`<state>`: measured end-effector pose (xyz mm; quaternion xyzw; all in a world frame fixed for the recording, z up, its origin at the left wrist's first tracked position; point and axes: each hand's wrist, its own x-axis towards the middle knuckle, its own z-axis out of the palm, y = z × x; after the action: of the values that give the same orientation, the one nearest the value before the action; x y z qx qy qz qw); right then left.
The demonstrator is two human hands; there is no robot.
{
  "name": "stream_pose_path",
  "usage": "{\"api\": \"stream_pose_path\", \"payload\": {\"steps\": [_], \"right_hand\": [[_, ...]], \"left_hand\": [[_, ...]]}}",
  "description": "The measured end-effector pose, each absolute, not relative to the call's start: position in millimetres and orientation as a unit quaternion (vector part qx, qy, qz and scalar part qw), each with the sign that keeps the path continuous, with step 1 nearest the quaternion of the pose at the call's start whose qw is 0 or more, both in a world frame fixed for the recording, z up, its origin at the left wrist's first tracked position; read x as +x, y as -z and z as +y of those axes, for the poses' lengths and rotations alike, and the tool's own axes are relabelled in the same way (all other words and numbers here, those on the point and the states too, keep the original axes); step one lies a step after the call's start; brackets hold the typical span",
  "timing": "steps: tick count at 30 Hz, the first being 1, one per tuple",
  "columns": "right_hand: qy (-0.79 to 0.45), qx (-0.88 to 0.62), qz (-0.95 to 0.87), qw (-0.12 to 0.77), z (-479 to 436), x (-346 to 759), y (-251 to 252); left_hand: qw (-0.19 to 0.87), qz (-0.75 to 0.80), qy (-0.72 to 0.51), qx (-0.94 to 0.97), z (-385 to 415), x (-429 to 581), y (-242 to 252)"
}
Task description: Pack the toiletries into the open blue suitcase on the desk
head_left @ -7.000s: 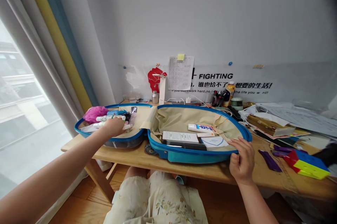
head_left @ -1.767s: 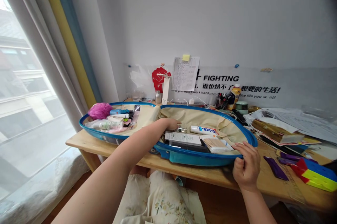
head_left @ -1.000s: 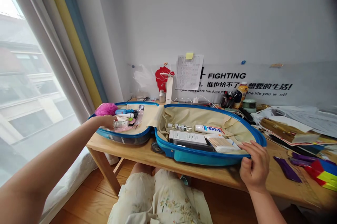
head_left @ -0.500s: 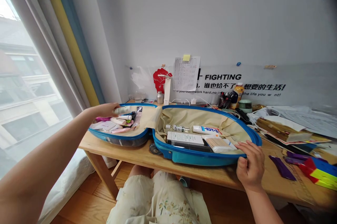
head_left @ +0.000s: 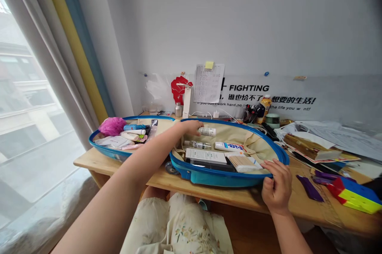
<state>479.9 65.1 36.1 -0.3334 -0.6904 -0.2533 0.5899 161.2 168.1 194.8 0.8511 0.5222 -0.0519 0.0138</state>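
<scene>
A blue suitcase (head_left: 232,180) lies open on the wooden table. Over the back of its right half, my left hand (head_left: 192,127) is closed around a small pale bottle (head_left: 208,131) with printing on it. Below that bottle lie a clear LUX bottle (head_left: 198,145), a toothpaste tube (head_left: 229,146), a white printed box (head_left: 205,156) and a pack of cotton swabs (head_left: 243,162). My right hand (head_left: 277,184) rests on the suitcase's front right rim, fingers over the edge and thumb outside. In the left half are a pink bath puff (head_left: 112,126), a blue bottle (head_left: 133,127) and a white pouch (head_left: 115,141).
Right of the suitcase lie a purple pouch (head_left: 309,188), a red, yellow and blue block (head_left: 356,195) and stacked papers (head_left: 331,138). An orange drink bottle (head_left: 264,109) and a green jar (head_left: 272,119) stand behind. A curtain (head_left: 64,47) hangs at the left.
My left hand has moved right with the small bottle, from the suitcase's left half to above its right half. The pink puff now shows fully. My right hand stays on the rim.
</scene>
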Motion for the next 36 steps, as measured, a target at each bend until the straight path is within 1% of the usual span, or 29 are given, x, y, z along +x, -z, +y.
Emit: {"api": "stream_pose_path", "payload": {"steps": [7,13,20,27,36], "right_hand": [[0.257,-0.342,-0.688,0.586,65.5,480.4,-33.8],[0.258,-0.341,-0.689,0.586,64.3,479.5,-35.6],[0.250,-0.336,-0.689,0.592,63.5,479.0,-37.8],[0.262,-0.341,-0.692,0.580,63.9,480.2,-37.2],[0.261,-0.339,-0.692,0.581,64.6,480.1,-37.1]], "left_hand": [[0.019,0.541,0.077,0.838,190.0,169.6,-157.9],[0.050,0.557,0.085,0.825,201.6,160.1,-135.3],[0.094,0.565,0.085,0.815,207.0,158.0,-127.4],[0.111,0.568,0.071,0.812,206.4,160.2,-120.9],[0.132,0.570,0.107,0.804,205.9,162.0,-121.4]]}}
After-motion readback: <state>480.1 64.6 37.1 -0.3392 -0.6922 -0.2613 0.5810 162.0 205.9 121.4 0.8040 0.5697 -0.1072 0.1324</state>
